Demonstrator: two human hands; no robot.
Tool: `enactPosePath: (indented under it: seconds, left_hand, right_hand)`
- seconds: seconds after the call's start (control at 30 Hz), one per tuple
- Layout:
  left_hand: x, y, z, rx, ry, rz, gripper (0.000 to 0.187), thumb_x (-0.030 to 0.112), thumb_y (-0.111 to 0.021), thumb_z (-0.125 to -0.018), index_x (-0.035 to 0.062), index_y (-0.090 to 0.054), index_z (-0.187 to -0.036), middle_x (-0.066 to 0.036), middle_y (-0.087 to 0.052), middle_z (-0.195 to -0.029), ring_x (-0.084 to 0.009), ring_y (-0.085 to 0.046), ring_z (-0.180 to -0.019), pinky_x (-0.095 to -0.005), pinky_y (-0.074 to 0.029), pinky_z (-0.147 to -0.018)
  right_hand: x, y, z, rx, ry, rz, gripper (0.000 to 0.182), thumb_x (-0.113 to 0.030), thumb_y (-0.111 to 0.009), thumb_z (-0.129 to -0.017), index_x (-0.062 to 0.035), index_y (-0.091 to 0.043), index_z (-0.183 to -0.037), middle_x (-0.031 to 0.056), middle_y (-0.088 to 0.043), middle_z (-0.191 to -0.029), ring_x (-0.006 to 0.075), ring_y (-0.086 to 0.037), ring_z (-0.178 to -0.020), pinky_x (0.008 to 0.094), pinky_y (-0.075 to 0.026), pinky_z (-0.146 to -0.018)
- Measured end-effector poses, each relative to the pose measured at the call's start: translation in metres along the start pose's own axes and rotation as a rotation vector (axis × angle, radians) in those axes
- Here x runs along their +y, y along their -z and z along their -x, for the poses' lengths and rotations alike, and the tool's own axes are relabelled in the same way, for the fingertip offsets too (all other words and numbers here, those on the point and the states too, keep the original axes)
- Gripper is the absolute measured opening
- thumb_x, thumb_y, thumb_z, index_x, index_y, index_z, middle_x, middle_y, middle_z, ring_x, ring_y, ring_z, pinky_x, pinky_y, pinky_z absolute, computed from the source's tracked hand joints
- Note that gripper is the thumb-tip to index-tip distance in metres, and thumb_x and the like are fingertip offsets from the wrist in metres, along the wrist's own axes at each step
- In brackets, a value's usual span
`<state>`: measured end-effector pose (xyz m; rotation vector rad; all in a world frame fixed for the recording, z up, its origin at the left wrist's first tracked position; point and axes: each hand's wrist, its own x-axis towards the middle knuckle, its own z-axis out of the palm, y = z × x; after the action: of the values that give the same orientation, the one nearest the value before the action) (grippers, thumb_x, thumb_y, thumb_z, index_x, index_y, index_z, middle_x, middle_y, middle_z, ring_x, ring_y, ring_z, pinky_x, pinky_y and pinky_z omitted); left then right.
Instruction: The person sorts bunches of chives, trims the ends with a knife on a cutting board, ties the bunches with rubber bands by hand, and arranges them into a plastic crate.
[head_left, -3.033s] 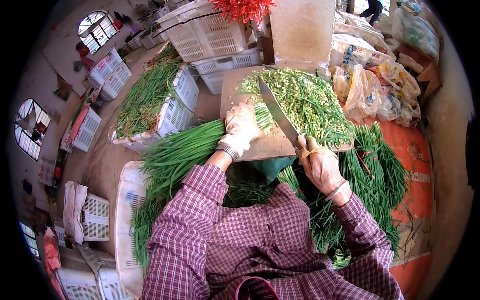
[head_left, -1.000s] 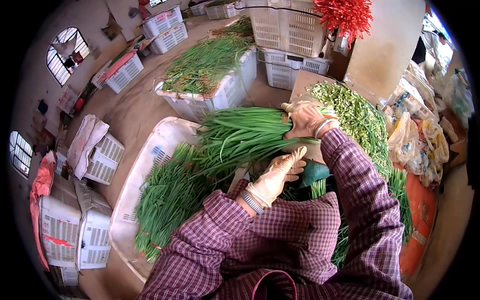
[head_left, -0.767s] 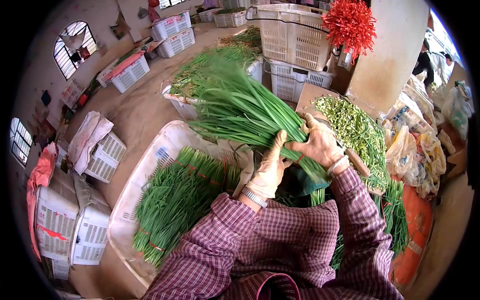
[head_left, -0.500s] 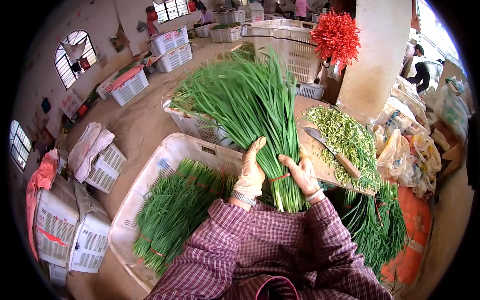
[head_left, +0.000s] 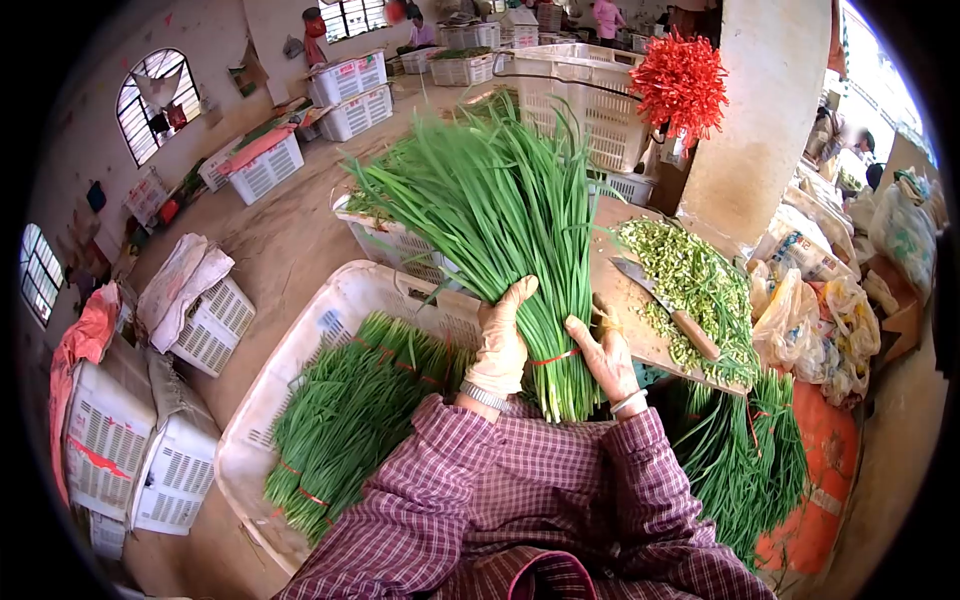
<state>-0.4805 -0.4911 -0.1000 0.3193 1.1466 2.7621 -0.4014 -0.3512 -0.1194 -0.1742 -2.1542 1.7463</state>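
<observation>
Against dusty concrete floor [head_left: 290, 215], slender glossy leaves [head_left: 500, 220], ribbed stems fanned above both hands' clasping fingers [head_left: 578, 328].

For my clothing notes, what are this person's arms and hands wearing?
Both checked sleeves are purple and white. The left hand wears a pale glove and silvery wristband; the right hand, a pale bracelet and yellowish covering around some fingers.

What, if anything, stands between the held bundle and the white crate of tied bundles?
No separate object visible. Only the left hand, on the bundle's crate-facing side, and its sleeve, which overlaps the crate in view. The knife lies on the opposite side.
</observation>
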Motion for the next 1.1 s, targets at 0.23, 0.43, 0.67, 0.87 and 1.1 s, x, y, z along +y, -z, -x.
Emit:
enactPosePath:
  seconds: [0.23, 0.43, 0.67, 0.87, 1.1]
  left_hand:
    - [0.026, -0.039, 0.023, -0.216, 0.050, -0.211, 0.061, 0.029, -0.073, -0.093, 0.0049, -0.044, -0.141, -0.009, -0.059, -0.129, -0.0170, -0.057, -0.118, -0.0317, -0.047, -0.102]
    - [0.077, -0.076, 0.031, -0.714, -0.057, -0.447, 0.080, 0.022, -0.077, -0.088, 0.0029, -0.034, -0.152, -0.018, -0.038, -0.154, -0.0275, -0.035, -0.143, -0.0365, -0.030, -0.117]
    - [0.142, -0.013, -0.006, -0.717, 0.318, -0.674, 0.066, 0.036, -0.072, -0.092, 0.0002, -0.050, -0.143, -0.009, -0.066, -0.126, -0.0186, -0.063, -0.114, -0.0331, -0.048, -0.100]
    - [0.118, 0.003, 0.042, -0.503, 0.615, -0.358, 0.056, 0.028, -0.075, -0.088, 0.0025, -0.057, -0.134, -0.009, -0.068, -0.121, -0.0196, -0.066, -0.105, -0.0327, -0.054, -0.095]
    - [0.163, 0.011, 0.098, -0.363, 0.498, -0.537, 0.057, 0.016, -0.075, -0.084, 0.0015, -0.053, -0.135, -0.009, -0.066, -0.122, -0.0205, -0.066, -0.107, -0.0336, -0.053, -0.096]
  right_hand:
    - [0.002, -0.020, 0.018, 0.155, 0.294, 0.494, 0.117, -0.044, -0.086, -0.075, 0.0063, -0.017, -0.154, 0.0269, -0.035, -0.148, 0.0389, -0.046, -0.130, 0.0436, -0.043, -0.106]
    - [-0.016, 0.019, 0.019, 0.148, -0.016, -0.455, 0.047, -0.026, -0.071, -0.087, 0.0033, -0.057, -0.121, 0.0112, -0.065, -0.116, 0.0182, -0.062, -0.105, 0.0337, -0.051, -0.092]
    - [-0.044, 0.004, 0.063, -0.020, -0.153, -1.135, 0.063, -0.038, -0.069, -0.090, -0.0003, -0.049, -0.136, 0.0114, -0.063, -0.129, 0.0259, -0.064, -0.114, 0.0413, -0.053, -0.101]
    - [-0.037, -0.066, 0.115, -0.247, -0.355, -1.126, 0.059, -0.030, -0.066, -0.095, -0.0002, -0.044, -0.141, 0.0100, -0.057, -0.136, 0.0229, -0.056, -0.123, 0.0392, -0.046, -0.107]
    - [-0.061, -0.065, 0.120, 0.078, -0.077, -0.653, 0.065, -0.032, -0.071, -0.094, 0.0034, -0.042, -0.140, 0.0128, -0.056, -0.134, 0.0222, -0.055, -0.121, 0.0376, -0.045, -0.106]
